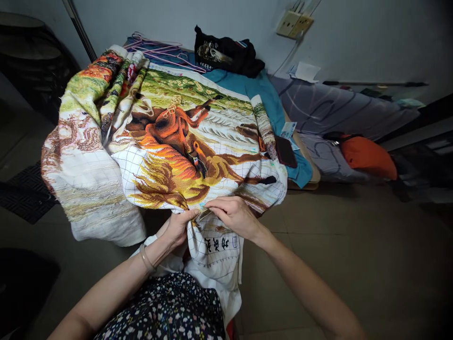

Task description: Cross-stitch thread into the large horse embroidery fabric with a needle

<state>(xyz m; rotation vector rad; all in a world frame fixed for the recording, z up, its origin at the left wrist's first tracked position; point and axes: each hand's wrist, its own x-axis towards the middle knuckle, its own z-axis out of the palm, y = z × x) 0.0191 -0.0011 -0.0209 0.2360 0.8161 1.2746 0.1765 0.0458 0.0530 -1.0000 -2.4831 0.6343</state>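
A large cross-stitch cloth (170,141) with orange horses and a gridded white border lies over a low table and hangs into my lap. My left hand (179,226) grips the cloth's near edge from below, fingers curled round the fabric. My right hand (233,215) is pinched closed just right of it, fingertips meeting at the same spot on the edge. A thin needle or thread seems to sit between the fingertips, too small to make out. A bangle (146,257) is on my left wrist.
A dark phone (286,151) and a small card lie on the table's right side over blue cloth (262,89). Black fabric (226,54) and pink hangers (159,49) sit at the back. Grey bedding with an orange cushion (368,156) lies right. A tiled floor surrounds the table.
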